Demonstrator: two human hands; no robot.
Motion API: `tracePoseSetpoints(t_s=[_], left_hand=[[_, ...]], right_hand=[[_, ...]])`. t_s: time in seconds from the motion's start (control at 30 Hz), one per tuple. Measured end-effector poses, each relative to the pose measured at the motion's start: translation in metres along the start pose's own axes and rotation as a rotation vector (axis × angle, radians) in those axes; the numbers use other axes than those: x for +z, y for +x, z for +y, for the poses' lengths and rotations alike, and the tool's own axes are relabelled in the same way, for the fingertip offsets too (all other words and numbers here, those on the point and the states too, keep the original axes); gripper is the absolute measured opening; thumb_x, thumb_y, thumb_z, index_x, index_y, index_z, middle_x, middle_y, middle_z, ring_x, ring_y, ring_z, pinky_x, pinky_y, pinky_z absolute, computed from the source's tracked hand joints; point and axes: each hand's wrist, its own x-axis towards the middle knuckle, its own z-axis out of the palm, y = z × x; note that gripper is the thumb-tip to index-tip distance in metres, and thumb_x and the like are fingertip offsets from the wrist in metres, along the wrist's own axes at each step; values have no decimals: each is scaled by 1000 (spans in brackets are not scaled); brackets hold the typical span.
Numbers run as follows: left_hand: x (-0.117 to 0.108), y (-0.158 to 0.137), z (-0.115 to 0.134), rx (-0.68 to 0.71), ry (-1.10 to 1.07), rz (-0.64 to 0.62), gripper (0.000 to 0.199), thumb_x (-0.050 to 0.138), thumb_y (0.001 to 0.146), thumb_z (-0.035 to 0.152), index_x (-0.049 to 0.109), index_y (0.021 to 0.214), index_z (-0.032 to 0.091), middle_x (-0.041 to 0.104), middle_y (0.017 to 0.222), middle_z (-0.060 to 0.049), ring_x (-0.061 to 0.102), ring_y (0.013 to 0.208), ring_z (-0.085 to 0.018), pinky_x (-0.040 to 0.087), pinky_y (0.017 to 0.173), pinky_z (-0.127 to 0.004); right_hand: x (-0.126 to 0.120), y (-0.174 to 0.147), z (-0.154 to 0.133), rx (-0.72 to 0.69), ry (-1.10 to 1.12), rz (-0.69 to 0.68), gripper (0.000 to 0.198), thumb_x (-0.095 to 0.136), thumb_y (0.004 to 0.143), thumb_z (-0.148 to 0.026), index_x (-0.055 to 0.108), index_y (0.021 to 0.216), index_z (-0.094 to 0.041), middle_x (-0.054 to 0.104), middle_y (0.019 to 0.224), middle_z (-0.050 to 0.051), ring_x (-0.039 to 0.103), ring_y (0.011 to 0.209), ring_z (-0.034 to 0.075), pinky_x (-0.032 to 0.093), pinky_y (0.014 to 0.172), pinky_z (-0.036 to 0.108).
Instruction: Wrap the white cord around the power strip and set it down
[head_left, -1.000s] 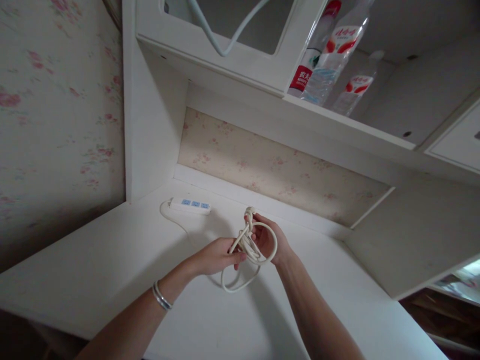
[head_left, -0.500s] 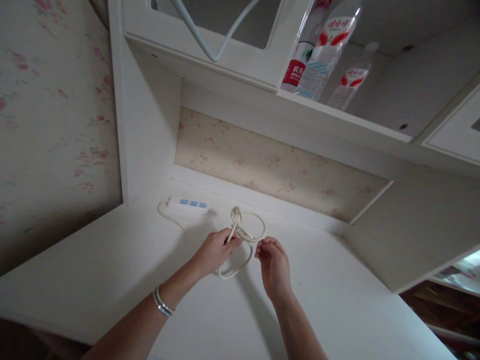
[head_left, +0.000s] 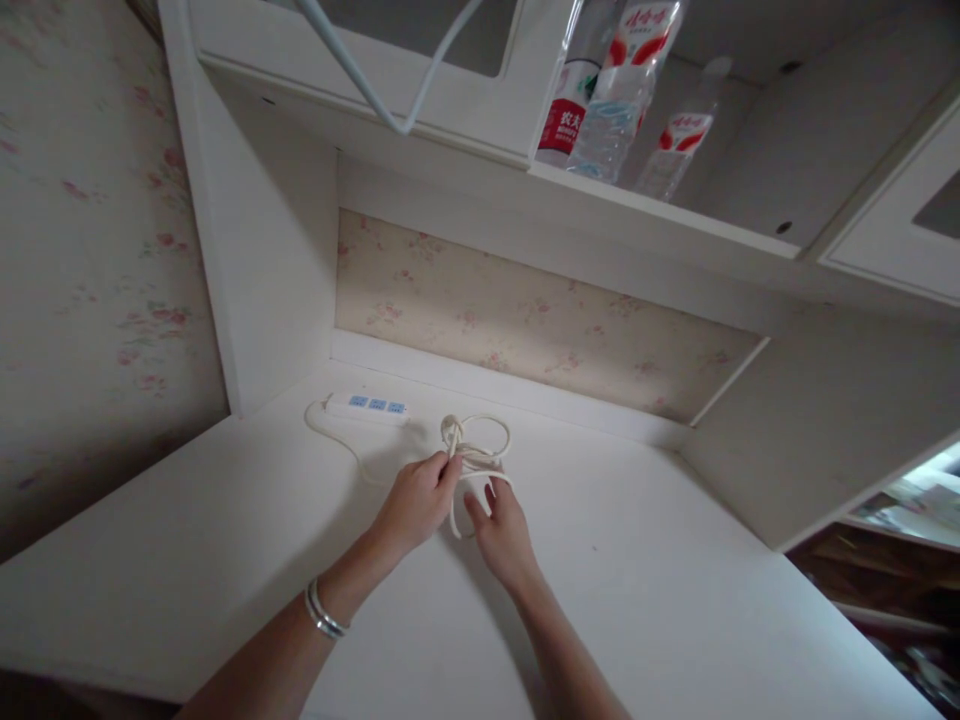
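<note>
A cream power cord (head_left: pixel 487 418) is gathered in loops above the desk, its plug (head_left: pixel 451 428) at the top of the bundle. My left hand (head_left: pixel 420 500) is closed round the cord just below the plug. To its right, my right hand (head_left: pixel 504 535) has its thumb and fingers apart, the fingertips at a lower loop whose strand passes across them. Further back on the left lies a white power strip (head_left: pixel 367 408) with blue sockets, and a length of cord (head_left: pixel 334 440) runs from its left end toward my left hand.
The white desk (head_left: pixel 637 600) extends to both sides. Side panels and an overhead cabinet (head_left: pixel 360 120) enclose its back. Plastic bottles (head_left: pixel 611 110) stand on the upper right shelf. A pale bent tube (head_left: pixel 375 95) hangs at the top, in front of the cabinet.
My right hand has moved left and down toward my left hand, its thumb parting from its fingers at the cord loop. My left hand keeps its hold. The view has shifted slightly.
</note>
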Motion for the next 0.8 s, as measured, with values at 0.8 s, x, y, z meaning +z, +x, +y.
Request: tracePoseSetpoints(t_s=[0.8], left_hand=[[1,2,-15,-15,4,-239,15,40,85,30,52,81,20,61,73,-2,57,69,-18,32,59,-25]], right_hand=[[-35,6,-15,105,253,311,39,60,78,-44,67,107,-18,56,127,11,57,111,26,46,93,37]])
